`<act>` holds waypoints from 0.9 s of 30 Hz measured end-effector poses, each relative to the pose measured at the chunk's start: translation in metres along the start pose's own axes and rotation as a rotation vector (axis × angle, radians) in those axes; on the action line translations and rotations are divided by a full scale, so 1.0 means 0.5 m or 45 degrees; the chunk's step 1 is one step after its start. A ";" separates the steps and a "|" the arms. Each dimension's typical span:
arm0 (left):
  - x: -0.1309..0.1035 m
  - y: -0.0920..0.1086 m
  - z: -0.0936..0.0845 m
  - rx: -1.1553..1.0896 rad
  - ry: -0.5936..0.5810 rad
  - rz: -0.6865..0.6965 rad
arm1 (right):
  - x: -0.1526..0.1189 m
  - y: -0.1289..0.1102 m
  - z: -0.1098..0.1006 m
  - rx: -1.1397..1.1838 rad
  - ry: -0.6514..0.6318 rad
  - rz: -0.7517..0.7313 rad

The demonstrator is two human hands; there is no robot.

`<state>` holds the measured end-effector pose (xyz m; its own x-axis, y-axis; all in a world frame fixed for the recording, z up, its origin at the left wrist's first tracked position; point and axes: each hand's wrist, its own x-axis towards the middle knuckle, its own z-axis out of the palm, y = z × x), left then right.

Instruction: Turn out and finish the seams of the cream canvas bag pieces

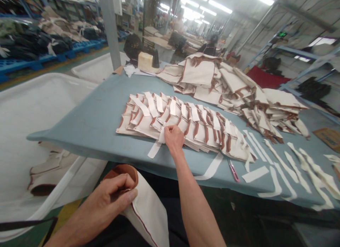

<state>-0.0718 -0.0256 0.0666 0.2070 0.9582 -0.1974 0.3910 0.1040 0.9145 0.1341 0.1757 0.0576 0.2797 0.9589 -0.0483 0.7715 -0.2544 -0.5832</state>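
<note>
My left hand (114,197) pinches the brown-edged rim of a white fabric piece (151,204) with a dark red seam, which hangs down over my lap. At the near edge of a row of overlapping white pieces with brown edges (143,125), my right hand (174,137) is closed on a white strip (156,148). That strip's free end trails onto the blue-grey table cover. My right fingertips are partly hidden by the hand itself. Several short white strips (173,107) lie across the top of the row.
A big heap of similar fabric pieces (199,72) covers the back of the table (87,116). A pink-handled cutter (233,171) lies near the front edge, beside loose white strips (255,174). White bins (47,98) stand at the left, near a metal post (110,27).
</note>
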 end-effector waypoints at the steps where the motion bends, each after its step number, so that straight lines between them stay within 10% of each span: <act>1: -0.002 -0.001 0.000 0.000 -0.003 0.005 | -0.002 0.000 -0.001 -0.006 0.000 -0.001; 27: 0.006 0.014 0.006 0.061 0.025 0.045 | -0.004 0.012 0.033 -0.069 0.050 -0.010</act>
<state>-0.0658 -0.0230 0.0712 0.2038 0.9663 -0.1574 0.4261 0.0572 0.9028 0.1288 0.1742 0.0409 0.2953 0.9554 -0.0114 0.8032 -0.2546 -0.5386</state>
